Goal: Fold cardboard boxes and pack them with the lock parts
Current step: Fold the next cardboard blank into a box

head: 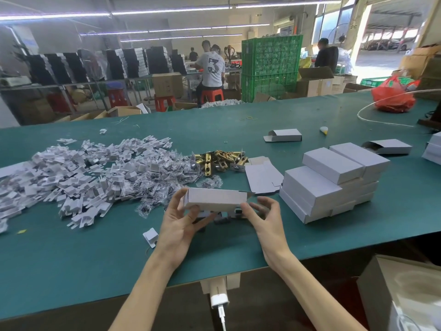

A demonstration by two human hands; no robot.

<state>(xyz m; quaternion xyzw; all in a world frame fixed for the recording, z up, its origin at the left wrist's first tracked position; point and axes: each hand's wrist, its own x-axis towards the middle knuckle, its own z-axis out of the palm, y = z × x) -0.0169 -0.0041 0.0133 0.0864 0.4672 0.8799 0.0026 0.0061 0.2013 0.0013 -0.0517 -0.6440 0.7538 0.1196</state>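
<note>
Over the green table [71,259], the left hand [181,222] grips a small grey cardboard box [214,199] while the right hand [268,219], fingers loosely spread, touches its right end.

A wide factory hall lay under long tube lights [167,11] that ran across a grey ceiling. A green-topped desk [310,115] stretched across the foreground. Beyond it stood a tall stack of green plastic crates [270,68], red stools [164,102], brown cartons [167,84] and rows of dark stacked boxes [133,62] on a far bench. A person in a white shirt [212,68] sat facing away. At the far right, windows [334,22] and an open doorway [381,51] let in bright daylight.
</note>
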